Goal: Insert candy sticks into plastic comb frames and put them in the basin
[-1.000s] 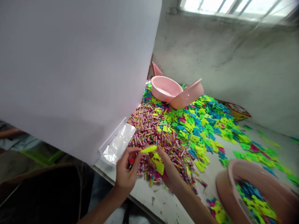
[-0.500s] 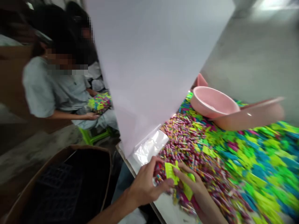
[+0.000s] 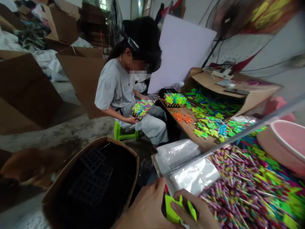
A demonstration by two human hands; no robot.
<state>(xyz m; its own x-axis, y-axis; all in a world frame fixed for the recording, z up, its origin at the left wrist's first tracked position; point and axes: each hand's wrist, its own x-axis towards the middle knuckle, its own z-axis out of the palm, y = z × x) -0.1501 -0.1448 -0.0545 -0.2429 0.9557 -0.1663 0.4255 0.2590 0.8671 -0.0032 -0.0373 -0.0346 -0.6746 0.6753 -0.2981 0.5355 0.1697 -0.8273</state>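
My left hand and my right hand meet at the bottom edge of the view, both closed on a yellow-green plastic piece held between them. They sit just in front of a stack of clear plastic bags at the near corner of the table. To the right lies a heap of small striped candy sticks.
An open cardboard box with dark trays inside stands at lower left. A co-worker sits on a green stool holding a colourful bundle. A pink basin is at right; a white divider board stands behind another table.
My head has turned left and up: the white board no longer fills the view, and the co-worker and box show. My hands stay together on the yellow-green piece, now at the bottom edge.
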